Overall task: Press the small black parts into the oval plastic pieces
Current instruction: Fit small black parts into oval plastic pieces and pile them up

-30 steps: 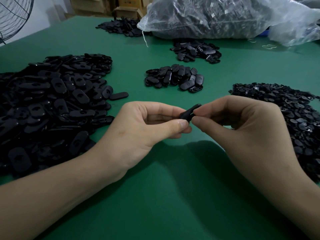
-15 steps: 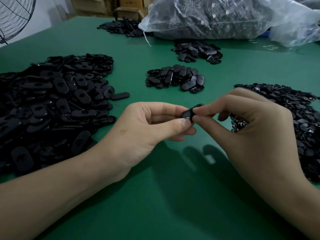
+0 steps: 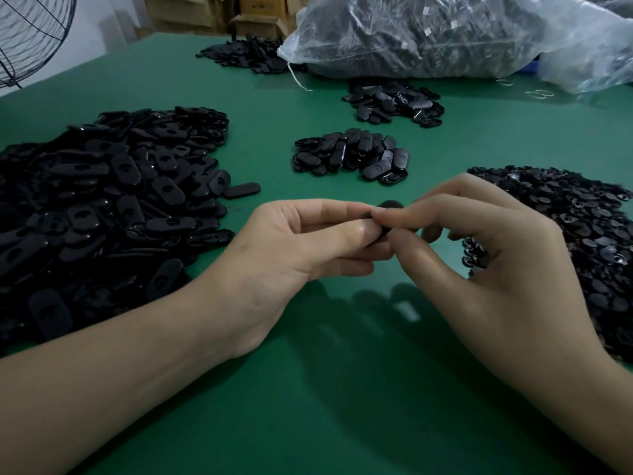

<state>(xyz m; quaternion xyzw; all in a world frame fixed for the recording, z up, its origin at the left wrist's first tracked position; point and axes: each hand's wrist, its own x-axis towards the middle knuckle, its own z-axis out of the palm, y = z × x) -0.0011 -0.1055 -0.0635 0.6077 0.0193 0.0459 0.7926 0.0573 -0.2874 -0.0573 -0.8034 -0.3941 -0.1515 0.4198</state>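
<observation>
Both hands meet over the middle of the green table [image 3: 308,389] around one black oval plastic piece [image 3: 388,204]. My left hand [image 3: 298,248] grips it between thumb and fingers. My right hand [image 3: 479,255] pinches it from the right with thumb and forefinger; the fingertips hide most of it, and any small part on it cannot be made out. A big heap of oval pieces [image 3: 102,200] lies to the left. A heap of small black parts [image 3: 565,241] lies to the right, just behind my right hand.
A small pile of oval pieces [image 3: 352,156] lies beyond the hands, with two more piles [image 3: 394,104] [image 3: 246,54] farther back. A large clear plastic bag of parts [image 3: 428,36] fills the back right. A wire fan guard [image 3: 30,32] and cardboard boxes [image 3: 253,22] stand behind.
My right hand has lifted and turned, its fingers spreading while thumb and forefinger close over the oval piece. The piece is now more covered. My left hand has stayed nearly still.
</observation>
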